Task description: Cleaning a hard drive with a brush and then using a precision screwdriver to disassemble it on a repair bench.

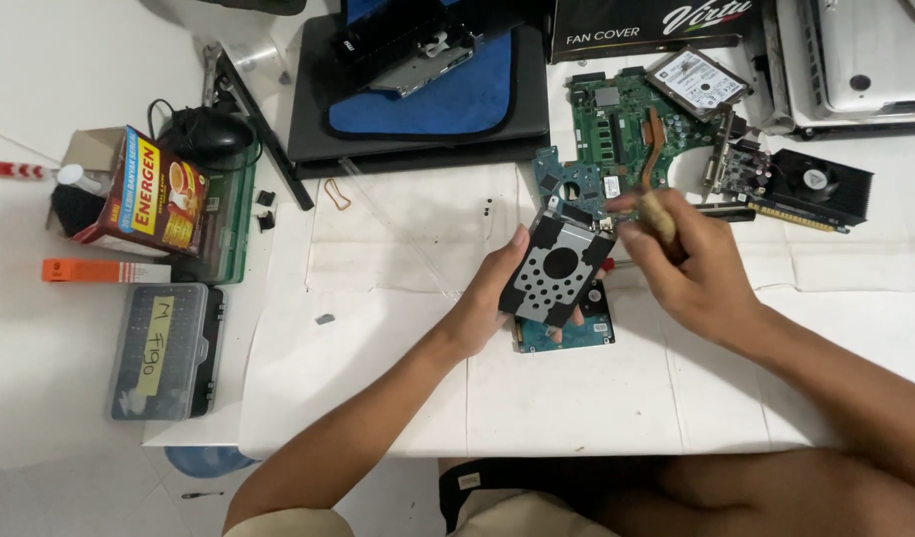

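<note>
Two hands are busy over the white table (398,398). My left hand (482,303) has its fingers wrapped round the edge of a black drive caddy (555,268) — a perforated metal bracket — and holds it tilted up off the surface, just above a bare hard drive (577,333) that lies circuit-side up beneath it. My right hand (691,268) is closed on a small brush with a pale wooden handle (659,214), its tip meeting the caddy's upper right corner.

Judging by how things lie, the stripping-down looks well along: the green motherboard (637,124) sits bare behind, a second hard drive (698,82) rests on it, and a graphics card with its fan (811,184) lies to the right. The caddy seems to be the piece in hand at present.

Both forearms reach in from the bottom edge, wrists angled toward each other.
</note>
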